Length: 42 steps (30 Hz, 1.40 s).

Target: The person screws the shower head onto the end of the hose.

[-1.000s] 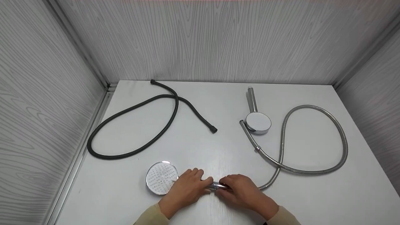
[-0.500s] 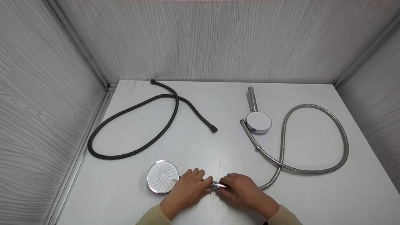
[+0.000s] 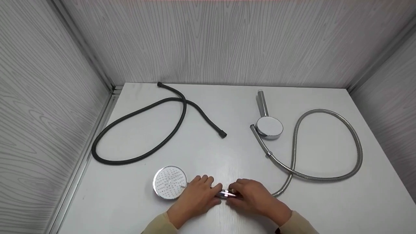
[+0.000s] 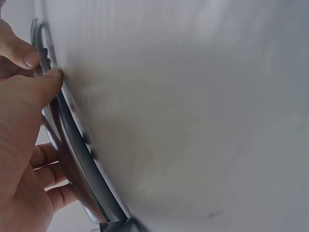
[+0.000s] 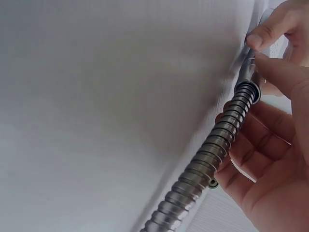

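On the table (image 3: 211, 152), hands (image 3: 197, 197) (image 3: 252, 195) curled: left round showerhead (image 3: 170, 182), right round metal hose (image 5: 210, 154).

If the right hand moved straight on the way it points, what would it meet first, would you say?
Most likely the left hand, which holds the nearer shower head just ahead of the right hand, though exact depth is unclear.

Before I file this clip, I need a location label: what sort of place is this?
Likely a work booth rather than a bathroom: a white table walled by wood-grain panels, with a black hose and a metal hose laid across it.
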Available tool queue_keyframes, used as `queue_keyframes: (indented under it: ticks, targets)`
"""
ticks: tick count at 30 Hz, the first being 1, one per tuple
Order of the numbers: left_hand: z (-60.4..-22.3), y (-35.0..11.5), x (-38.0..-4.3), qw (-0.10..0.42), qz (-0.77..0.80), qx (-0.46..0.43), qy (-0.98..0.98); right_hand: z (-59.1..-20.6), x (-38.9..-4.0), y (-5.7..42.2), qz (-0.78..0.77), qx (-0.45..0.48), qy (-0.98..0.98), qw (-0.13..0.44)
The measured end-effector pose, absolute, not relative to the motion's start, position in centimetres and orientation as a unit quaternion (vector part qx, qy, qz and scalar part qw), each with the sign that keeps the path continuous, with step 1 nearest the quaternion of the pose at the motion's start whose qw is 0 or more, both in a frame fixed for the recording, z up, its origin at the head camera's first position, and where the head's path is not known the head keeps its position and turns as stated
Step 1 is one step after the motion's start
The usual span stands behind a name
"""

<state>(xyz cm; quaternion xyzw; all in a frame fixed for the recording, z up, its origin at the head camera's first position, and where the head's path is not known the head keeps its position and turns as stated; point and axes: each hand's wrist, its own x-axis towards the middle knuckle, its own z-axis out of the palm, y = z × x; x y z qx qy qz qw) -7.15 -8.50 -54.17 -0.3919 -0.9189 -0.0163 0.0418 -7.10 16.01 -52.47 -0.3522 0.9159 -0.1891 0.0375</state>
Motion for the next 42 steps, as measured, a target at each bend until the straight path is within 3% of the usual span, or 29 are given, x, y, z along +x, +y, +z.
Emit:
queue_keyframes:
  ticks: [5, 12, 19, 31, 42]
  targets:
    - [-53.6, -8.5, -7.3, 0.062, -0.041, -0.387, -0.919, -52.1, -7.4, 16.4, -0.186, -0.345, 0.919, 0.034]
    - [-51.4, -8.8, -8.8, 0.019, -0.094, -0.353, -0.931, -51.1, -8.5, 17.1, -0.196, -0.326, 0.924, 0.032]
    - [-49.5, -10.6, -11.8, 0.065, -0.094, -0.314, -0.943, -48.7, -12.3, 18.9, -0.214, -0.281, 0.936, -0.020]
    - [-48.5, -10.7, -17.6, 0.097, -0.090, -0.288, -0.948, -46.0, -18.9, 22.7, -0.200, -0.187, 0.961, -0.038]
    - [-49.4, -8.8, -22.1, 0.049, -0.057, -0.261, -0.962, -46.9, -23.4, 24.6, -0.223, -0.133, 0.966, -0.010]
